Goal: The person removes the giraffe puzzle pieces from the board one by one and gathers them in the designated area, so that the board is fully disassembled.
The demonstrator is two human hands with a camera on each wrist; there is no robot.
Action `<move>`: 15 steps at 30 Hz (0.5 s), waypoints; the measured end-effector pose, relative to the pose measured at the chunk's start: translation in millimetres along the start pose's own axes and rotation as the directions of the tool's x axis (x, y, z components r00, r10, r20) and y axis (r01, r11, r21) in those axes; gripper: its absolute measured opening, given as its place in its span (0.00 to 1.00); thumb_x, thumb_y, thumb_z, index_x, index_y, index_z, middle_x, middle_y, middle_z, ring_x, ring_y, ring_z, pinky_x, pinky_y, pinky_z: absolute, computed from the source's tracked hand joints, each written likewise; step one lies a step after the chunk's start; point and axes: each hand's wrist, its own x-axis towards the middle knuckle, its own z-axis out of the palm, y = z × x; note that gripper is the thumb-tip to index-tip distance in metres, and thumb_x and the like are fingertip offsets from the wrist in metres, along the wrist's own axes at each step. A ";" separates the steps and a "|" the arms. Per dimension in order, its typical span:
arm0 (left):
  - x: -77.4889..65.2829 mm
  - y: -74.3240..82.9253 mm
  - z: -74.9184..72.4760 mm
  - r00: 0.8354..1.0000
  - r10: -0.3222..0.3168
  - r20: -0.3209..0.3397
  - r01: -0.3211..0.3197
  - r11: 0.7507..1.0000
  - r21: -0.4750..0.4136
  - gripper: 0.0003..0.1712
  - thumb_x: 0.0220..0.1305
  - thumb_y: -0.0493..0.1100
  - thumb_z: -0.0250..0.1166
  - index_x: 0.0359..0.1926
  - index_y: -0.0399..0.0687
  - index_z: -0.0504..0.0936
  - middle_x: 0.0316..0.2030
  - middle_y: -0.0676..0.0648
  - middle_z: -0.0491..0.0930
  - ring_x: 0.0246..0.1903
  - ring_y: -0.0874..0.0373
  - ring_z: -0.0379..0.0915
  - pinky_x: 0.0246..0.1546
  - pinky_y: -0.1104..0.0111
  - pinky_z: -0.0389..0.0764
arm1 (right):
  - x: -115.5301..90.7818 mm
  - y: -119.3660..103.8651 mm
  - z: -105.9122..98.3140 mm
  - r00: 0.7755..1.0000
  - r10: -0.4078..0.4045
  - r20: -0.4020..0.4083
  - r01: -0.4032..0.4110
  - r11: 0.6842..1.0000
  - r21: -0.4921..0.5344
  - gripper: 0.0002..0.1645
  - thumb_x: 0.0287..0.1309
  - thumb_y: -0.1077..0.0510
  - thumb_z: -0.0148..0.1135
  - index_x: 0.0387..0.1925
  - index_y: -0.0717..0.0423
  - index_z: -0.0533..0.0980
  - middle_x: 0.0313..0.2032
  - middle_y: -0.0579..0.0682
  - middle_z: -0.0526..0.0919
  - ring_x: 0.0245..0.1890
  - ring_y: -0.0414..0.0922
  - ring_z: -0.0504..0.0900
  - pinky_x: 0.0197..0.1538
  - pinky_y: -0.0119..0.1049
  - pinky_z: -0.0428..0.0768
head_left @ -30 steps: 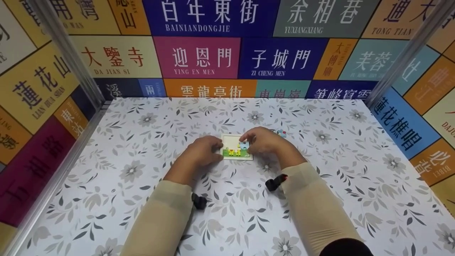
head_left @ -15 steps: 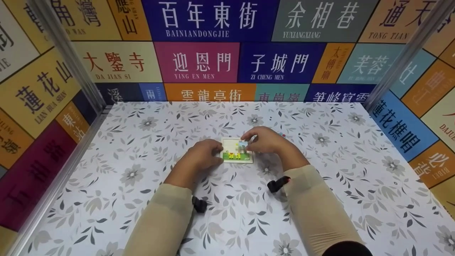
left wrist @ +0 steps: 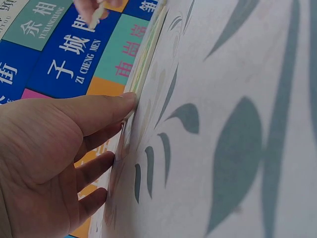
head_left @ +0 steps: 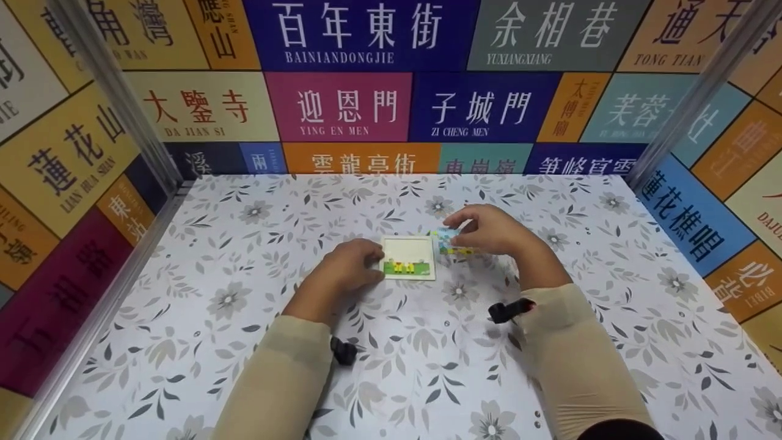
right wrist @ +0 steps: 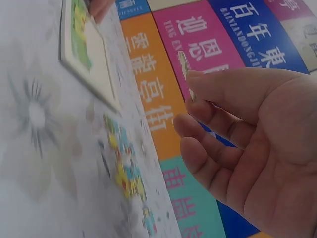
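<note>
The small cream-framed jigsaw board lies flat mid-table, a green strip with yellow figures along its near side and bare backing above. At its left edge my left hand holds it; in the left wrist view the thumb presses the frame's edge, the other fingers loosely bent beside it. Right of the board, my right hand hovers, pinching a thin jigsaw piece seen edge-on between thumb and index finger. Its printed face is hidden. Below that hand lie loose blue-and-yellow jigsaw pieces, partly covered in the head view.
A white floral cloth covers the table. Coloured panels with Chinese lettering rise behind and on both sides. Black wrist cameras sit on both cuffs.
My right hand has moved off the board to the right, taking a light-blue piece from the board's right side. Loose pieces beside the board have come into view. The left hand stays put.
</note>
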 end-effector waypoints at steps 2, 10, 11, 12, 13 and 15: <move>0.3 -0.2 0.1 1.000 -0.005 0.004 0.005 1.000 -0.009 0.27 0.66 0.47 0.76 0.65 0.55 0.84 0.72 0.51 0.77 0.77 0.49 0.68 0.82 0.52 0.64 | -3.5 10.7 -5.6 1.000 0.028 -0.009 -0.028 1.000 0.000 0.26 0.65 0.52 0.75 0.64 0.46 0.83 0.63 0.52 0.84 0.62 0.55 0.85 0.58 0.50 0.86; 1.7 -0.9 0.1 1.000 0.001 -0.001 -0.001 1.000 -0.013 0.27 0.66 0.45 0.75 0.65 0.53 0.84 0.72 0.49 0.77 0.76 0.48 0.68 0.82 0.52 0.63 | -15.3 49.0 -23.0 0.991 0.134 -0.014 -0.133 0.990 0.052 0.30 0.63 0.50 0.77 0.66 0.44 0.82 0.65 0.52 0.83 0.65 0.55 0.82 0.58 0.48 0.85; 1.3 -0.8 0.2 1.000 -0.001 0.000 0.001 1.000 -0.015 0.27 0.66 0.45 0.75 0.65 0.53 0.84 0.72 0.49 0.77 0.76 0.48 0.68 0.82 0.52 0.64 | -15.9 52.3 -24.2 0.991 0.133 -0.012 -0.132 0.990 0.057 0.30 0.63 0.50 0.77 0.66 0.44 0.81 0.65 0.53 0.83 0.66 0.56 0.82 0.58 0.47 0.85; 0.8 -0.6 0.3 1.000 -0.003 0.000 0.003 1.000 -0.018 0.27 0.66 0.46 0.75 0.65 0.53 0.84 0.72 0.50 0.77 0.77 0.48 0.68 0.82 0.52 0.64 | -16.1 55.7 -25.3 0.992 0.127 -0.009 -0.127 0.990 0.063 0.31 0.63 0.51 0.77 0.67 0.45 0.81 0.65 0.53 0.82 0.65 0.56 0.83 0.58 0.46 0.85; 0.2 -0.4 0.3 1.000 -0.006 0.000 0.006 1.000 -0.021 0.27 0.67 0.46 0.75 0.65 0.54 0.84 0.72 0.50 0.76 0.77 0.49 0.67 0.82 0.52 0.64 | -16.1 58.9 -26.2 0.993 0.122 -0.007 -0.121 0.990 0.066 0.31 0.63 0.50 0.77 0.67 0.45 0.81 0.66 0.54 0.82 0.65 0.56 0.83 0.58 0.46 0.85; -1.1 0.0 0.3 1.000 -0.008 -0.002 0.008 1.000 -0.025 0.26 0.67 0.46 0.75 0.65 0.55 0.84 0.72 0.50 0.76 0.77 0.49 0.67 0.82 0.52 0.63 | -15.8 63.7 -26.9 0.992 0.123 -0.006 -0.122 0.991 0.063 0.31 0.64 0.50 0.76 0.67 0.44 0.81 0.66 0.54 0.81 0.64 0.55 0.84 0.58 0.45 0.84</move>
